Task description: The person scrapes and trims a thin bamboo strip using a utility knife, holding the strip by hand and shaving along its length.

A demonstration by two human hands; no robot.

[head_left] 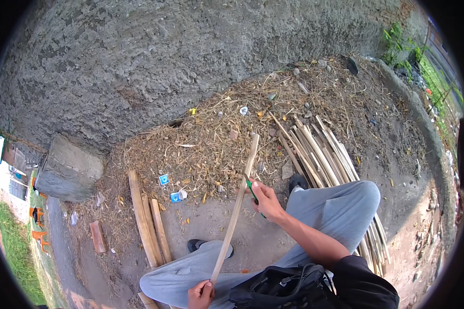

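A long, pale bamboo strip (234, 216) slants up and away from my lap, its far end above the littered ground. My left hand (201, 294), low in the view, is closed round the strip's near end. In my right hand (268, 201) is a knife (251, 187) with a green handle, the fingers wrapped round it. Its short dark blade meets the strip a little beyond the middle; how deep the edge sits is too small to tell.
Right of my legs lies a pile of bamboo strips (319, 154); several thicker pieces (143, 221) lie at the left. A rough grey wall (191, 51) rises ahead, with a concrete block (72, 167) at its left. Blue-and-white wrappers (164, 179) lie among dry plant scraps.
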